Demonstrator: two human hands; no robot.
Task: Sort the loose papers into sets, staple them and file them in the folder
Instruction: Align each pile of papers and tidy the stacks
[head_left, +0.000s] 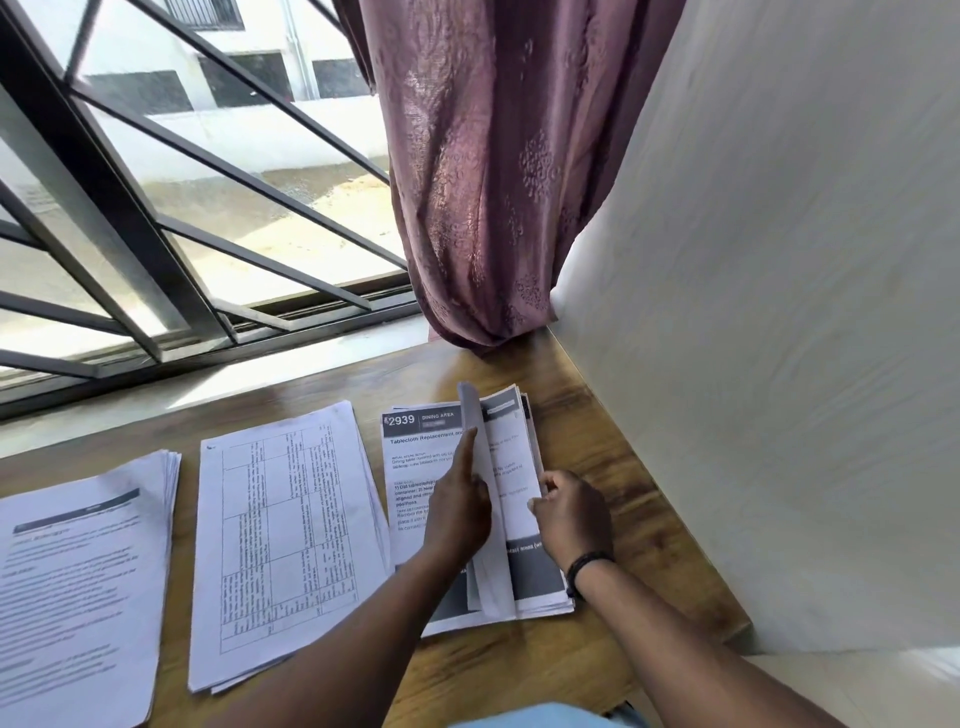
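Three stacks of printed papers lie on a wooden table (597, 415). The right stack (415, 447) has a dark header reading 2939 Dining Area. My left hand (460, 506) rests on it with the forefinger stretched straight against a lifted sheet (483, 499) that stands on edge. My right hand (569, 512) pinches the right edge of the sheets under that lifted one, fingers curled. The middle stack (280, 545) shows a table printed sideways. The left stack (78, 582) shows text under a dark heading bar. No stapler or folder is in view.
A white wall (779, 364) runs close along the table's right edge. A mauve curtain (488, 182) hangs at the back corner. A barred window (156, 208) runs behind the table. A black band sits on my right wrist (584, 566).
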